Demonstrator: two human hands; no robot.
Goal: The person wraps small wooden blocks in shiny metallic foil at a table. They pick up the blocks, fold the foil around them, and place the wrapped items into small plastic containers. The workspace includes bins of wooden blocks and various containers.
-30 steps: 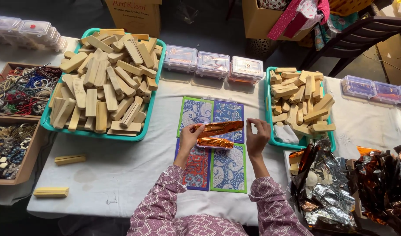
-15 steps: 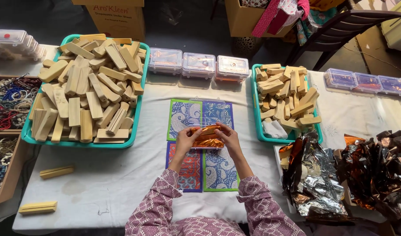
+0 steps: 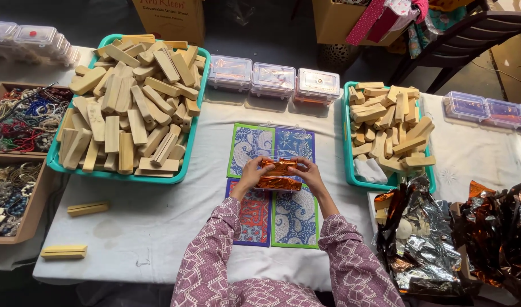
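Two hands: left hand and right hand both curl in on one orange foil packet, fingers and thumbs pinching its two short ends, palms facing each other.
Change: a second ago the hands were set wider and the foil lay as a looser, flatter strip between them; half a second ago they had drawn in close; now they clamp a tight, block-shaped bundle.
Reading of change: my judgement is that the foil is now folded around a block and the wrap is at its closing folds, not its start.
Packet position: held just above the patterned mat, near the mat's centre, straight in front of the person; whether it touches the mat I cannot tell.
Long axis: runs left to right across the view, parallel to the near edge of the surface, one end in each hand.
Facing: a broad crinkled face tilts up toward the camera; no front or back end can be told apart.
Surroundings: big teal tray of wooden blocks to the left, smaller teal tray of blocks to the right, three clear lidded boxes behind the mat, loose foil sheets at the right, two stray blocks lower left.
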